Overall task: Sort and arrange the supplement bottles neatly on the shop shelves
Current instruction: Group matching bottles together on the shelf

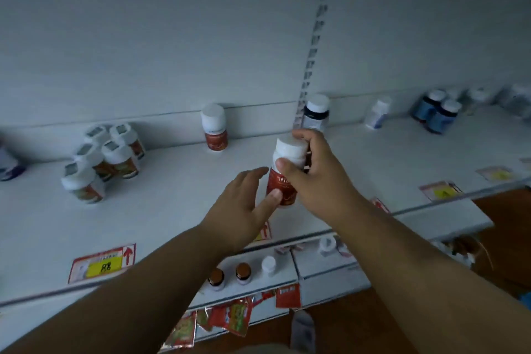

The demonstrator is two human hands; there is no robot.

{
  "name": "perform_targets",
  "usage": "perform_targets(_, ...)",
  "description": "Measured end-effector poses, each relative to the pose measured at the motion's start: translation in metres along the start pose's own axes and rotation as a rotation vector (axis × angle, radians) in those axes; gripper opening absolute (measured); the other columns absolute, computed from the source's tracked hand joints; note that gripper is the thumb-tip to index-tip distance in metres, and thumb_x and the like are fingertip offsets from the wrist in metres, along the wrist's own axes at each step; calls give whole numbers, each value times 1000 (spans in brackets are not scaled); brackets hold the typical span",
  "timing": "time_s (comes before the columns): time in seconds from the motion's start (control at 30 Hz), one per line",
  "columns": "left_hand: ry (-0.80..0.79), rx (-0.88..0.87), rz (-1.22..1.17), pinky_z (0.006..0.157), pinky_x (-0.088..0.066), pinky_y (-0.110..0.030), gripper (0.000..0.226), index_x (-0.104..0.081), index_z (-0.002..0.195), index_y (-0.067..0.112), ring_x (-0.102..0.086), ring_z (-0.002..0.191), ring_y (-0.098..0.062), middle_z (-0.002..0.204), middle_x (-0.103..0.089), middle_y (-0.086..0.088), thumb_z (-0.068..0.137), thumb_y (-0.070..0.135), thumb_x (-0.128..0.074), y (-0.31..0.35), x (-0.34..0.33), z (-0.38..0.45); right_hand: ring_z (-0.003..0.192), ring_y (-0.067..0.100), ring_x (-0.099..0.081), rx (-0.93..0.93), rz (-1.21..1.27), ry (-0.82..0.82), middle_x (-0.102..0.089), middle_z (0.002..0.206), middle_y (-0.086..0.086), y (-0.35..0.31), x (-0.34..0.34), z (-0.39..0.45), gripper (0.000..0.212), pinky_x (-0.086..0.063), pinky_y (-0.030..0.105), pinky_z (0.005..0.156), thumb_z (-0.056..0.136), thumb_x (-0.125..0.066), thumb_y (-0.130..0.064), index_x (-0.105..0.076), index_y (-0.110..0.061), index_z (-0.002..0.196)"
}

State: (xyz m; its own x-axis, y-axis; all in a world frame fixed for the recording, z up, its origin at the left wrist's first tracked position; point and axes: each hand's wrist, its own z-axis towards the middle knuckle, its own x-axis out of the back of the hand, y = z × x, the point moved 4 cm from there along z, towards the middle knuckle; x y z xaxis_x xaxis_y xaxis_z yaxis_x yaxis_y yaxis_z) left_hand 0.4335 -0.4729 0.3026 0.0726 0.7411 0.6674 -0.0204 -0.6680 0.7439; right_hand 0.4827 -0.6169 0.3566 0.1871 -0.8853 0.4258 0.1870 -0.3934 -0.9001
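My right hand (pixel 311 172) grips a white-capped bottle with a red label (pixel 283 184) by its cap and neck, just above the white shelf (pixel 172 201). My left hand (pixel 244 204) is beside it with fingers straight, its thumb touching the red label low down. A matching red-label bottle (pixel 215 127) stands upright at the back of the shelf. To the left, a cluster of several white-capped bottles (pixel 105 158) stands together. A dark bottle with a white cap (pixel 316 112) stands by the slotted upright.
Farther right on the shelf are a small white bottle (pixel 378 112) and blue-labelled bottles (pixel 436 113). Yellow-and-red price tags (pixel 102 264) lie along the front edge. A lower shelf holds brown-capped bottles (pixel 230 274) and a white one, with red sachets (pixel 230 319) hanging below.
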Motion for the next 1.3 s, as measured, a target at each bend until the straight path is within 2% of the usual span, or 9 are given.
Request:
perform_targets(0.13, 151, 166, 51, 110, -38, -40, 68, -26, 149, 33, -38, 136, -14, 154, -32, 7, 91, 66, -37, -14, 4, 14, 117, 15, -55, 76, -109, -157, -51, 135, -7, 13, -21, 45, 58, -48, 38, 100, 87, -71, -33, -40, -33, 136)
perform_targets(0.27, 320, 271, 145, 108, -41, -45, 65, -30, 147, 32, -41, 134, -16, 151, -39, 6, 91, 59, -50, -23, 17, 26, 120, 15, -51, 158, -259, -179, -52, 138, -1, 18, -34, 85, 68, -40, 23, 93, 83, -75, -34, -41, -23, 141)
perform_targets(0.37, 437, 272, 182, 104, -45, -43, 61, -36, 144, 26, -47, 127, -18, 143, -47, 2, 91, 48, -58, -31, 33, 36, 115, 18, -56, 194, -347, -158, -57, 133, 2, 22, -49, 111, 66, -37, 22, 84, 82, -76, -34, -44, -20, 138)
perform_targets(0.5, 521, 159, 395, 111, -35, -42, 66, -32, 148, 22, -34, 137, -26, 152, -34, -5, 91, 39, -60, -40, 60, 54, 108, 21, -58, 210, -384, -154, -58, 125, 4, 24, -68, 139, 61, -39, 26, 80, 81, -77, -29, -47, -15, 132)
perform_targets(0.67, 357, 33, 649, 121, -8, -39, 80, -6, 156, 20, 6, 150, -19, 164, 1, -1, 94, 39, -53, -50, 72, 82, 108, 25, -56, 238, -471, -153, -43, 136, 11, 21, -85, 160, 60, -46, 35, 90, 84, -75, -23, -45, -11, 134)
perform_targets(0.73, 298, 2, 657, 122, -4, -35, 83, -1, 156, 18, 11, 150, -15, 164, 4, 1, 94, 35, -53, -54, 70, 88, 109, 30, -55, 252, -494, -126, -42, 136, 13, 20, -87, 162, 59, -47, 42, 92, 83, -74, -19, -45, -9, 134)
perform_targets(0.97, 283, -37, 591, 121, -16, -41, 85, -11, 156, 15, 1, 151, -18, 163, -11, -1, 88, 31, -60, -61, 72, 96, 111, 35, -54, 293, -625, -87, -49, 128, 17, 11, -92, 158, 52, -48, 42, 90, 82, -69, -13, -47, -9, 129)
perform_targets(1.17, 304, -65, 524, 122, -9, -41, 82, -11, 156, 19, 1, 151, -19, 164, -8, -2, 91, 29, -60, -53, 80, 82, 113, 35, -50, 227, -631, 32, -46, 127, 20, 1, -79, 131, 63, -48, 46, 90, 79, -75, -22, -44, -10, 133)
perform_targets(1.3, 330, -31, 488, 121, -15, -44, 76, -15, 155, 20, -8, 150, -22, 163, -13, -2, 92, 28, -57, -41, 80, 46, 117, 36, -46, 285, -663, 76, -46, 132, 18, -9, -76, 98, 59, -45, 46, 94, 82, -72, -24, -46, -10, 133)
